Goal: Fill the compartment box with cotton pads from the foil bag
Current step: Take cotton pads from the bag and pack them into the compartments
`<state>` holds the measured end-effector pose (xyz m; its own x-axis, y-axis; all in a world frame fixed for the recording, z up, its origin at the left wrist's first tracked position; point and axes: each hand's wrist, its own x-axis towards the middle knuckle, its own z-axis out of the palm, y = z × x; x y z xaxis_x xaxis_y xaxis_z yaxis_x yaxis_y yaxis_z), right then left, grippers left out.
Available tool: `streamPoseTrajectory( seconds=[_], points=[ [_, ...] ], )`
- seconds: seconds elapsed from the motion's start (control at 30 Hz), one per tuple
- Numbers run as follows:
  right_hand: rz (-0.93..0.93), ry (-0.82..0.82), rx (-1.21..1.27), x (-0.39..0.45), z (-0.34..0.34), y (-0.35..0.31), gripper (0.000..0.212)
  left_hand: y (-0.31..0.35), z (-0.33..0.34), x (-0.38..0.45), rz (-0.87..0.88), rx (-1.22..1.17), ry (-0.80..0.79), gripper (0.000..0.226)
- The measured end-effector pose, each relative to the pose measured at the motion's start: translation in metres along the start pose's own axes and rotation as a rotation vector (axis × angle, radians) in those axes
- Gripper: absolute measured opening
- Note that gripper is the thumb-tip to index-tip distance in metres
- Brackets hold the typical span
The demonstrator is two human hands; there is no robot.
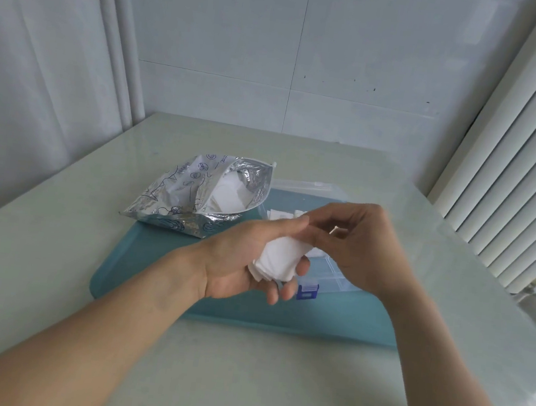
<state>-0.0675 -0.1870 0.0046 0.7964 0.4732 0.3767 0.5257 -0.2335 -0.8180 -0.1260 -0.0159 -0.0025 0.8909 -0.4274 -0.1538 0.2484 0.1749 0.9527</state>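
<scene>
My left hand [246,260] grips a stack of white cotton pads [278,260] above the near part of the clear compartment box [335,274]. My right hand [352,242] hovers over the box with its curled fingers at the top of the stack; whether they pinch a pad is hidden. The box has a blue latch [307,290] at its front, and some white pads [278,213] lie in its far compartments. The foil bag [194,194] lies open to the left, with white pads [227,195] showing inside.
A teal mat [158,277] lies under the bag and the box on a pale glass table [240,373]. A wall and curtains stand behind and at the left; vertical blinds [515,164] run along the right.
</scene>
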Motion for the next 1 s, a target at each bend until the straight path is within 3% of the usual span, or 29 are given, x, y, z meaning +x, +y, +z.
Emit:
streamPoseTrajectory(
  seconds=[0.13,0.23,0.3,0.4,0.53,0.7,0.73,0.9,1.0],
  points=[
    [-0.037,0.060,-0.005,0.002,-0.008,0.001,0.020,0.001,-0.003,0.000,-0.004,-0.040,0.025,0.048],
    [-0.047,-0.004,0.065,0.000,-0.012,0.000,0.019,0.002,-0.002,-0.001,0.002,-0.053,0.015,0.052],
    [-0.052,-0.045,0.052,-0.002,-0.006,-0.002,0.015,0.002,0.001,-0.001,0.011,-0.066,-0.032,0.052],
    [-0.034,0.033,0.029,-0.003,0.012,-0.005,0.004,0.000,0.004,0.001,0.059,-0.094,-0.088,0.053],
    [-0.079,0.096,0.064,-0.004,0.017,-0.009,0.031,0.004,0.003,0.002,0.105,-0.212,0.036,0.060],
    [-0.102,-0.155,-0.078,-0.009,0.017,-0.008,0.104,0.002,-0.002,0.001,0.123,-0.233,0.094,0.043],
    [-0.079,-0.160,-0.063,-0.008,0.021,-0.007,0.106,0.000,-0.001,0.002,0.144,-0.193,0.077,0.039],
    [-0.124,0.008,-0.071,-0.005,0.024,-0.006,0.075,-0.004,0.011,0.005,0.350,-0.217,0.099,0.011],
    [-0.137,-0.005,-0.035,-0.006,0.024,-0.007,0.084,-0.006,0.012,0.007,0.427,-0.216,0.145,0.023]
  ],
)
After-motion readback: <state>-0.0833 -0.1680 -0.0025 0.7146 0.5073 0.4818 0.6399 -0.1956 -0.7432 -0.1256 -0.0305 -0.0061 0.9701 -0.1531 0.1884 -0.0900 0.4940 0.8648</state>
